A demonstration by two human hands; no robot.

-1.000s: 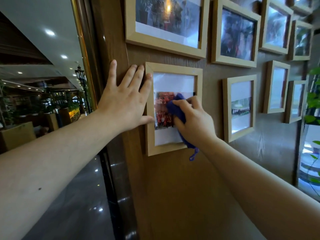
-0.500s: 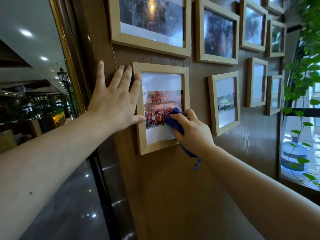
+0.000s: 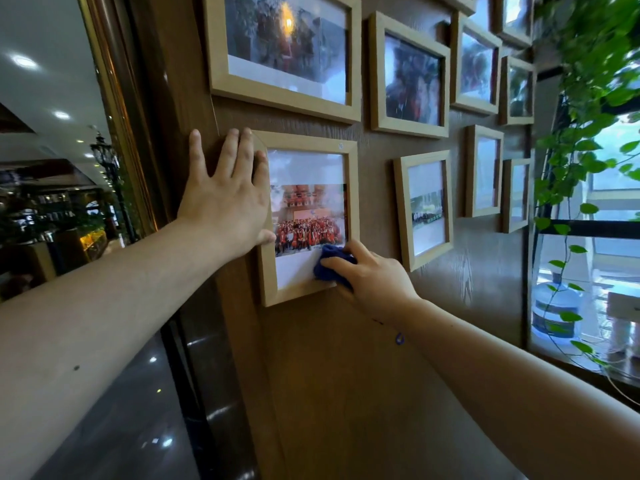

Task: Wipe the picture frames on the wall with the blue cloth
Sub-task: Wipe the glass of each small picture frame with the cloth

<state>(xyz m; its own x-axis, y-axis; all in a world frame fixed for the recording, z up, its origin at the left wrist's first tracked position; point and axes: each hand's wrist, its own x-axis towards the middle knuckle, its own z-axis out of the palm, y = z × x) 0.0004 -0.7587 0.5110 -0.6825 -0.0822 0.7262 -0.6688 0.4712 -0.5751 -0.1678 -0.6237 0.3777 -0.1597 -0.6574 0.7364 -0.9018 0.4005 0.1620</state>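
A light wooden picture frame (image 3: 352, 188) with a group photo hangs on the brown wall. My left hand (image 3: 227, 202) lies flat against the wall and the frame's left edge, fingers spread. My right hand (image 3: 370, 277) presses a bunched blue cloth (image 3: 329, 265) on the glass at the frame's lower right corner. A blue loop of the cloth (image 3: 399, 338) dangles under my wrist. Several more wooden frames hang around, among them a large frame (image 3: 221, 57) above and a smaller frame (image 3: 400, 209) to the right.
A gold-trimmed dark panel (image 3: 114, 109) borders the wall on the left, with a dim lobby beyond. A green trailing vine (image 3: 585, 98) hangs at the right by a window, where a water jug (image 3: 554, 310) stands.
My right hand has slid the blue cloth down the glass from the photo's middle to the lower right corner. My left hand stays pressed on the frame's left edge.
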